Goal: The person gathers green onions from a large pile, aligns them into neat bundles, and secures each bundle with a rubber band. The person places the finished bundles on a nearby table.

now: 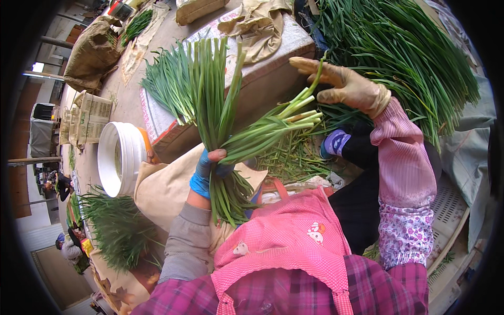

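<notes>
My left hand, in a torn blue glove with the thumb bare, grips a bunch of garlic chives at its middle. Some of the held chives fan out to the right, their pale stem ends pointing at my other hand. My right hand wears a stained tan glove and has its fingers spread. A yellowish stalk rises close to those fingertips; whether they touch it is unclear. Behind the held bunch, more chives lie on a low block with a white printed cover.
A large chive heap lies at the upper right, another pile at the lower left. Trimmings litter the floor by my foot. A white bucket and plastic crates stand left. People are in the background.
</notes>
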`<state>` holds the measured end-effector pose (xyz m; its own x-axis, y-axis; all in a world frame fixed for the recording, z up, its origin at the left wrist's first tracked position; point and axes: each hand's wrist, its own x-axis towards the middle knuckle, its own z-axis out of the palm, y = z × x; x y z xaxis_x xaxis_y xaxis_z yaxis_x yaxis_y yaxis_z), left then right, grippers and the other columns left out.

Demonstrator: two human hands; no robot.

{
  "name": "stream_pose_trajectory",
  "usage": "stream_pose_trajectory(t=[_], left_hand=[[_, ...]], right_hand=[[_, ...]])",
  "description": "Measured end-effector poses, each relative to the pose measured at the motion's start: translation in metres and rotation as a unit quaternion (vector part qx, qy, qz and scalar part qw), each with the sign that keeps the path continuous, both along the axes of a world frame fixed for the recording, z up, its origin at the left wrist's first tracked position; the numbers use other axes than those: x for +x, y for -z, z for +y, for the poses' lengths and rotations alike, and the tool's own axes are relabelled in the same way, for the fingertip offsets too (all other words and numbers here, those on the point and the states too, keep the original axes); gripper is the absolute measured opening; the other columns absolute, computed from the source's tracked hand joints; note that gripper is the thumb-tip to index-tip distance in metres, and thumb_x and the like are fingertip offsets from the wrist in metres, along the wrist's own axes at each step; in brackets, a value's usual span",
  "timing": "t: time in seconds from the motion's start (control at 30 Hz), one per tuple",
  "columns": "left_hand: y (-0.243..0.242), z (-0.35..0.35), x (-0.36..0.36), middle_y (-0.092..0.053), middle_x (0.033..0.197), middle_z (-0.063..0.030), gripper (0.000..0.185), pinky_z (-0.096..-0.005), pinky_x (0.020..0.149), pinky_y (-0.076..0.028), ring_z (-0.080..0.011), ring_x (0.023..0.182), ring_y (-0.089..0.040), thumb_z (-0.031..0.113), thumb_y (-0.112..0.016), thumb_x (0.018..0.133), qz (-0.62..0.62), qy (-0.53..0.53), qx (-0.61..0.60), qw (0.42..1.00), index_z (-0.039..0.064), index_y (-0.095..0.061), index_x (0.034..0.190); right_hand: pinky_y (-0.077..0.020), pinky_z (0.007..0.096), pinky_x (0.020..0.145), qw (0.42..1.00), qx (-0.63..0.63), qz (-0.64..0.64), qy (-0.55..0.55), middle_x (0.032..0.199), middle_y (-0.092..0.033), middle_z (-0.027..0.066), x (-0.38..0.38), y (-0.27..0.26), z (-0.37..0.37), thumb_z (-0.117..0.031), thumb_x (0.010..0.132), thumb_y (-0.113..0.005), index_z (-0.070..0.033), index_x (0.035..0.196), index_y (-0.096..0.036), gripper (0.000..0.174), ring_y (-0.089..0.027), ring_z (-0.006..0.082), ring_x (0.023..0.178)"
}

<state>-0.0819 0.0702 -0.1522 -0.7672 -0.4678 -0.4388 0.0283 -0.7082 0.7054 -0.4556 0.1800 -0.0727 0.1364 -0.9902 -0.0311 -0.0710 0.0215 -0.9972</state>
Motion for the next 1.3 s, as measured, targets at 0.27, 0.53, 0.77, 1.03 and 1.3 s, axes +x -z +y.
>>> stream_pose_trajectory(t=[0.27,0.53,0.77,1.03,1.3], left_hand=[[0.014,0.008,0.002,-0.043,0.071,0.0025,0.054,-0.0209,0.045,-0.032,-0.0046,0.047,-0.038,0.045,-0.072,0.08,0.095,0.063,0.045,0.992,0.004,-0.054,0.111],[0.013,-0.002,0.0,-0.042,0.066,0.0025,0.039,-0.0228,0.044,-0.034,-0.0057,0.046,-0.04,0.043,-0.066,0.084,0.136,0.012,0.09,0.987,0.007,-0.049,0.087],[0.01,0.01,-0.004,-0.044,0.062,0.001,0.036,-0.0234,0.042,-0.034,-0.0067,0.045,-0.04,0.041,-0.061,0.086,0.088,0.027,0.086,0.992,0.007,-0.051,0.087],[0.001,0.006,0.002,-0.044,0.057,-0.0021,0.039,-0.024,0.04,-0.031,-0.0097,0.044,-0.038,0.024,-0.061,0.078,0.057,0.033,0.047,0.997,-0.001,-0.055,0.107],[-0.006,0.018,-0.013,-0.052,0.069,-0.0023,0.052,-0.0195,0.038,-0.029,-0.0064,0.042,-0.038,0.015,-0.07,0.071,-0.01,0.025,0.014,1.0,0.0,-0.05,0.117]], right_hand=[[-0.0414,0.0207,0.051,0.965,0.021,-0.222,0.135,0.082,-0.07,0.0062,0.043,0.032,-0.015,-0.013,0.085,-0.073,-0.001,0.095,-0.071,0.015,-0.056,0.0078,0.061],[-0.0508,0.0284,0.085,0.981,-0.079,-0.095,0.152,0.107,-0.068,0.0086,-0.03,-0.004,0.003,0.011,0.082,-0.049,-0.001,0.113,-0.065,0.037,-0.065,0.0165,0.089],[-0.0501,0.0231,0.083,0.994,0.018,-0.054,0.096,0.095,-0.07,0.006,0.055,0.034,-0.007,-0.016,0.087,-0.073,0.0,0.107,-0.07,0.026,-0.064,0.0113,0.087],[-0.041,0.0283,0.075,0.853,-0.162,-0.491,-0.074,0.089,-0.059,0.0048,-0.008,0.002,-0.017,-0.02,0.091,-0.063,-0.001,0.116,-0.064,0.032,-0.051,0.0141,0.081],[-0.045,0.0289,0.098,0.991,-0.093,0.082,-0.05,0.122,-0.063,0.0054,0.017,-0.003,-0.001,-0.015,0.082,-0.076,-0.005,0.121,-0.065,0.042,-0.057,0.0146,0.113]])
